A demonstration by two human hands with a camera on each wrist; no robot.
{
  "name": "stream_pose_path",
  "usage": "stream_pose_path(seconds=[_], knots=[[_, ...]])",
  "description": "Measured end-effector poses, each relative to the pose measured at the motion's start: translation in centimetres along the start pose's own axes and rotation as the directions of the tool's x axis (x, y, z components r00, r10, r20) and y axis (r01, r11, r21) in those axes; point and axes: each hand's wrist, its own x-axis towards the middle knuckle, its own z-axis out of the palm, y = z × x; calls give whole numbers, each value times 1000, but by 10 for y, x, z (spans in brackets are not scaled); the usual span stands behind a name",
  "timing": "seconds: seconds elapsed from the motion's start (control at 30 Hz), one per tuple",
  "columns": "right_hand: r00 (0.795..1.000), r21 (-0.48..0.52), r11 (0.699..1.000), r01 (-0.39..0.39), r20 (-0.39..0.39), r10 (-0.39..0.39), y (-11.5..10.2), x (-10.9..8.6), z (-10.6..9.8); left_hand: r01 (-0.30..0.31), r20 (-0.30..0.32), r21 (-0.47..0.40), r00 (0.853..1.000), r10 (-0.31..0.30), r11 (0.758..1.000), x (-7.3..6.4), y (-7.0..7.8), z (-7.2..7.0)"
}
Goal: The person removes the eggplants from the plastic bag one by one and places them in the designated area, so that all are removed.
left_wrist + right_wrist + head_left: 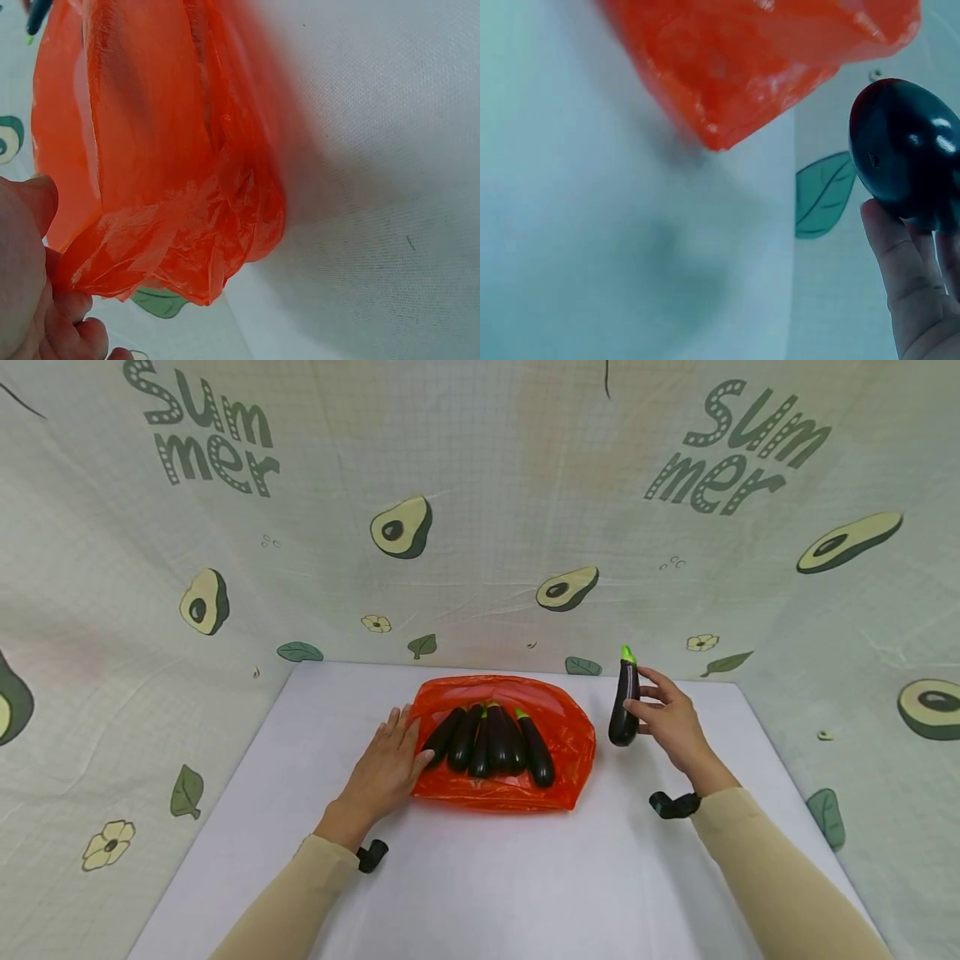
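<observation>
My right hand [669, 718] grips an eggplant [624, 702] with thumb and fingers, just right of a red plastic bag [573, 739]. The eggplant is nearly upright, green stem at the top. Its dark rounded bottom shows large in the right wrist view. At the bag's left edge is my left hand [386, 764], thumb over the rim and fingers on the outside, holding the film. Several dark eggplants [495, 747] lie side by side in the opened bag, stems pointing away from me. In the left wrist view the crumpled bag side [187, 232] hides them.
Bag and hands are over a white table [510, 885]. Behind it hangs a pale cloth [480, 460] printed with avocados, leaves and lettering, which also runs down both sides. A dark wrist camera [675, 806] sits by my right sleeve, another [372, 856] by the left.
</observation>
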Motion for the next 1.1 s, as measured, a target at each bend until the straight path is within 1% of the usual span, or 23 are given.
stream_pose_path(seconds=[0.17,0.37,0.57,0.73,0.9,1.1], knots=[[997,-16,998,-66,29,67,17,8,1,1,-3,-6,1000,-1,1000,0,-1,1],[991,-34,994,-107,71,109,35,15,8,-7,-12,-7,1000,6,1000,-1,-1,1],[983,-71,986,-149,92,156,47,21,17,-7,-12,-3,1000,7,1000,-3,-1,1],[978,-125,978,-167,102,180,55,20,22,-6,-12,-7,1000,6,1000,-4,-1,2],[972,-152,972,-182,124,201,60,17,27,-5,-11,-5,1000,5,1000,-4,-1,4],[974,-172,969,-179,111,199,63,15,31,6,-4,-19,1000,-6,1000,-4,0,3]])
